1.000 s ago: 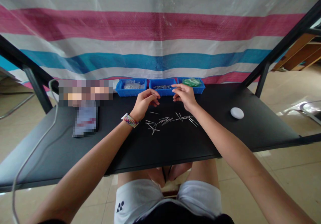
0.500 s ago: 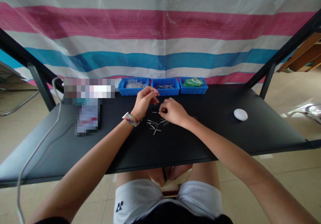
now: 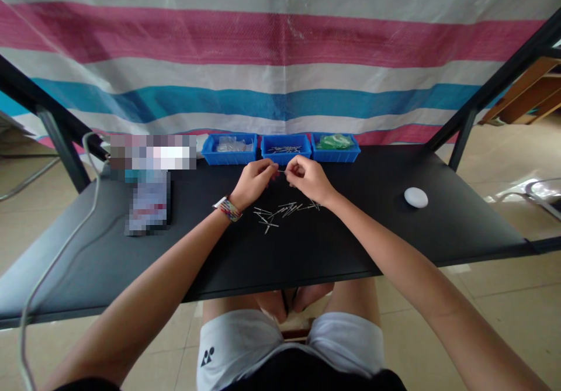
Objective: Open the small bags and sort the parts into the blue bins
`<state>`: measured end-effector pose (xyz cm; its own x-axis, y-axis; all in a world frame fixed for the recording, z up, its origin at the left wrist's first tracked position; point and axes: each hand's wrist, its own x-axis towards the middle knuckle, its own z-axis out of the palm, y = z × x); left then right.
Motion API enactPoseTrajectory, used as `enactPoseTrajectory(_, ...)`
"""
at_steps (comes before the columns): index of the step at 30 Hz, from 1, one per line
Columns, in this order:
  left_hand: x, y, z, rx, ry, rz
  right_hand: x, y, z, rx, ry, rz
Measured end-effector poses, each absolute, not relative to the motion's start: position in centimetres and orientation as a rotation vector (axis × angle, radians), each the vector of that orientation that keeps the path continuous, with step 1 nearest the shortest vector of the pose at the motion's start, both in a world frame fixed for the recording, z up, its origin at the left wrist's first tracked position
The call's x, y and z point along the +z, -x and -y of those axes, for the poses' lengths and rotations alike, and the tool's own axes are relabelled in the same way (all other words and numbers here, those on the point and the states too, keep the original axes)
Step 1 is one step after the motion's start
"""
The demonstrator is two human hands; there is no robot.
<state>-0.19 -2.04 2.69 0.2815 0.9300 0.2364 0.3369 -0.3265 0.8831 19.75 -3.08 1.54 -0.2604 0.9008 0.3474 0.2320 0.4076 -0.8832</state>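
A thin silvery metal pin (image 3: 281, 172) spans the small gap between my two hands. My left hand (image 3: 254, 182) is closed, with thumb and fingertips pinched at the pin's left end. From the other side, my right hand (image 3: 310, 179) pinches the right end between thumb and forefinger. Just in front of the hands, several loose metal pins (image 3: 287, 208) lie scattered on the black table (image 3: 245, 268). Behind the hands, the middle blue bin (image 3: 286, 158) holds more of these pins. Their exact kind is too small to make out.
The left blue bin (image 3: 230, 156) holds clear plastic bags, the right blue bin (image 3: 335, 155) a green bagged item. A white rounded object (image 3: 416, 197) lies at right. A pixelated area and a white cable (image 3: 70, 245) are at left. Black frame bars flank the table.
My right hand has lifted the pin off the table and moved it back towards the bins. My left hand has come down and closed at its other end.
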Motion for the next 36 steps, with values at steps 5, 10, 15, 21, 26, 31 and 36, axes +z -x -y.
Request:
enactPoseTrajectory(5,3.0,0.0,2.0,1.056,-1.671,-1.050,1.7,-20.0,2.7,1.004,0.935,1.608)
enactPoseTrajectory(10,2.9,0.1,1.8,1.074,-1.582,-0.964,1.7,-19.9,2.5,1.173,0.952,1.420)
enactPoseTrajectory(15,3.0,0.1,1.9,1.159,-1.615,-0.917,2.4,-20.1,2.6,1.349,0.987,1.206)
enactPoseTrajectory(21,2.9,0.0,2.0,1.137,-1.638,-0.954,2.8,-20.1,2.8,1.351,1.008,1.140)
enactPoseTrajectory(26,2.9,0.0,1.9,1.065,-1.631,-1.017,2.8,-20.1,2.7,1.290,1.016,1.163)
enactPoseTrajectory(31,3.0,0.1,2.0,1.038,-1.629,-1.007,2.8,-20.2,2.7,1.248,1.018,1.201)
enactPoseTrajectory(36,2.9,0.1,2.0,1.083,-1.644,-0.962,3.0,-20.3,2.8,1.306,1.053,1.213)
